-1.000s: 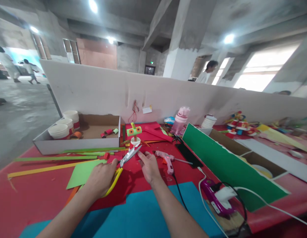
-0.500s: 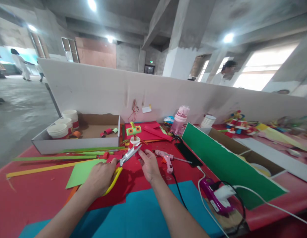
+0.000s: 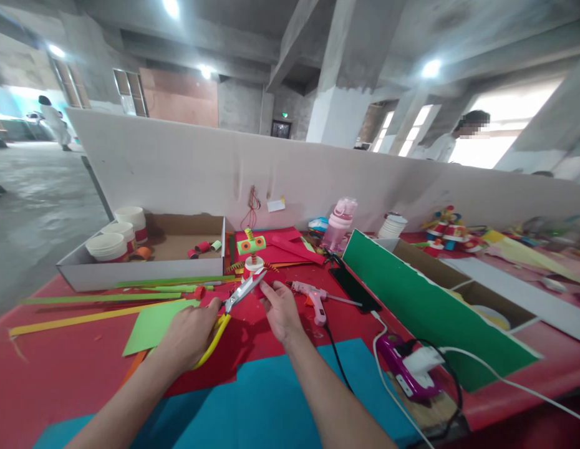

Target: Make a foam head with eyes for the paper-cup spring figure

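Observation:
My left hand (image 3: 189, 333) is closed round the yellow handles of the scissors (image 3: 243, 292), whose blades point up and right. At the blade tips, my right hand (image 3: 279, 307) has its fingers pressed together; what they pinch is too small to make out. Just behind the blades stands a paper figure (image 3: 252, 246) with a green head, orange eyes and coiled arms on a white and red cup. A pink glue gun (image 3: 318, 300) lies right of my right hand. Light green paper (image 3: 152, 324) is beside my left hand.
At the back left, a box (image 3: 145, 269) holds paper cups and small paper rolls. Blue sheets (image 3: 271, 399) lie in front. On the right are a green panel (image 3: 425, 312), a purple power strip (image 3: 406, 371) with cables and a black phone (image 3: 353, 289). A pink bottle (image 3: 339, 224) stands behind.
My hands and the scissors have barely moved. In the background, a person at the right has shifted rightward, and a person at the far left has also moved right.

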The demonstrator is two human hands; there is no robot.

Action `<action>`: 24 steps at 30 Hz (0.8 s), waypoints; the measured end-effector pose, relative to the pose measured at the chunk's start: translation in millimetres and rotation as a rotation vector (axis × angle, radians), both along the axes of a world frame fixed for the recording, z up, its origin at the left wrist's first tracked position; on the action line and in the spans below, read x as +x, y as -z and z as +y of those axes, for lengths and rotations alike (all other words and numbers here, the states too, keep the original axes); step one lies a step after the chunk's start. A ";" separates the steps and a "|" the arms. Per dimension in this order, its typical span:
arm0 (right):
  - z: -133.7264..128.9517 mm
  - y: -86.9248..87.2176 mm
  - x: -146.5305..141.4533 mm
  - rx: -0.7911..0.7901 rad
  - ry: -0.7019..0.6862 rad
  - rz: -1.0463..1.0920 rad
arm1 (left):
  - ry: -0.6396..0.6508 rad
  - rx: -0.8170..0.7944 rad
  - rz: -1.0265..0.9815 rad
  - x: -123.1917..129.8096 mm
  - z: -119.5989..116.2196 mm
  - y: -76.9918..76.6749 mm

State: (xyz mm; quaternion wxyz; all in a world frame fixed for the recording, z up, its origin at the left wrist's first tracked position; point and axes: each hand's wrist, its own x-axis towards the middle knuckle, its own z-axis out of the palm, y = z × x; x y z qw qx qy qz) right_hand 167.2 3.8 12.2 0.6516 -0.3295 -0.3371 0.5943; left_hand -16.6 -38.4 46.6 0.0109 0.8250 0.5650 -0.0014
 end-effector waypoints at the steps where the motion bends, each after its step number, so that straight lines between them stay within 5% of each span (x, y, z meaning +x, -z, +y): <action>1: -0.1 -0.4 -0.1 -0.003 0.005 0.004 | 0.002 -0.002 -0.005 0.0 0.1 -0.1; 24: 2.7 1.8 2.9 0.061 -0.022 0.041 | -0.012 -0.029 0.012 -0.5 0.5 -3.2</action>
